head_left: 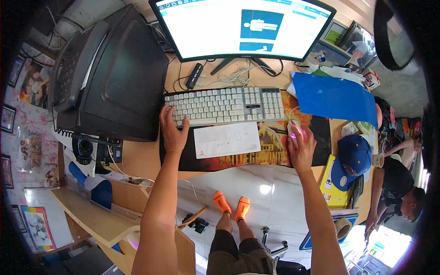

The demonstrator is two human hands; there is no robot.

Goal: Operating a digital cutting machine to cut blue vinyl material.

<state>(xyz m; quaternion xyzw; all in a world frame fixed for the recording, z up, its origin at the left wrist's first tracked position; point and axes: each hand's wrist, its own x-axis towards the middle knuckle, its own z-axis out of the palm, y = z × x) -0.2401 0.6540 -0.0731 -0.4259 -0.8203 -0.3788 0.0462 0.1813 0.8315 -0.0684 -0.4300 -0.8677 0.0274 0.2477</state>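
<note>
A pale computer mouse point(294, 134), glowing pink and trailing a light cable, is sitting near the right edge of a printed mat point(323, 143), close to the desk's point(174, 73) front edge. The right hand point(302, 147) is curling around it. Left of it, a full-size keyboard point(213, 107), grey-framed with off-white keys and a number pad, is lying along the mat's back part. The left hand point(174, 134) is resting at its left end, fingers spread wide, holding nothing. A white envelope point(227, 141) is lying just before the keyboard; a curved monitor point(206, 30) is standing toward the desk's back edge.
</note>
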